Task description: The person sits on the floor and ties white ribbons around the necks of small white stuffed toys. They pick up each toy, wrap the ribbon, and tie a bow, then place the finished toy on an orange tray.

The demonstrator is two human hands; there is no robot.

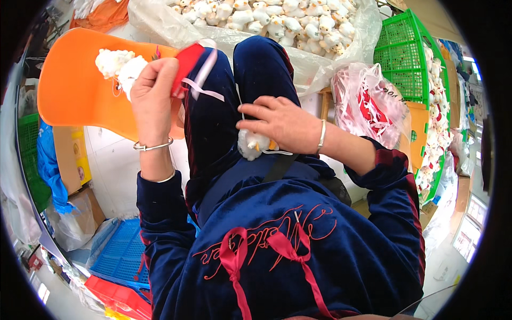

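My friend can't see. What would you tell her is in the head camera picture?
A seated person's left hand holds up a white plush toy with a red piece. Their right hand rests on another white plush toy in their lap, near a clear bag of toys.

Premises: a small toy-making workshop, hand assembly of plush toys. Evidence: a large clear plastic sack (298, 32) at the top holds many identical white plush ducks. A green plastic crate (408, 58) at the right stands beside further stacked white toys (437, 106). A clear bag (368, 104) of red and white ribbon pieces sits next to it. Blue crates (120, 256) and red crates (120, 298), cardboard boxes (72, 160) and loose bags crowd the floor at the lower left. An orange plastic chair (74, 88) serves as seating.
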